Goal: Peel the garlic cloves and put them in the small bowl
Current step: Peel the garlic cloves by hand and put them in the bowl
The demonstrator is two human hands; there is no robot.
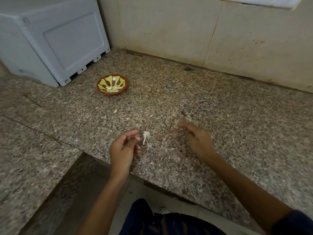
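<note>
Hovering apart over the granite counter (220,107), your left hand (122,148) and right hand (198,139) hang loosely curled and empty, flanking the garlic stem (146,135); peeled cloves (113,89) sit in the small bowl (101,87), well apart.

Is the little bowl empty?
No, the small bowl on the counter already has several pale peeled garlic cloves lying in it.

hands (124,147): 2 | small bowl (112,84): 1 | grey box (52,38): 1
</note>
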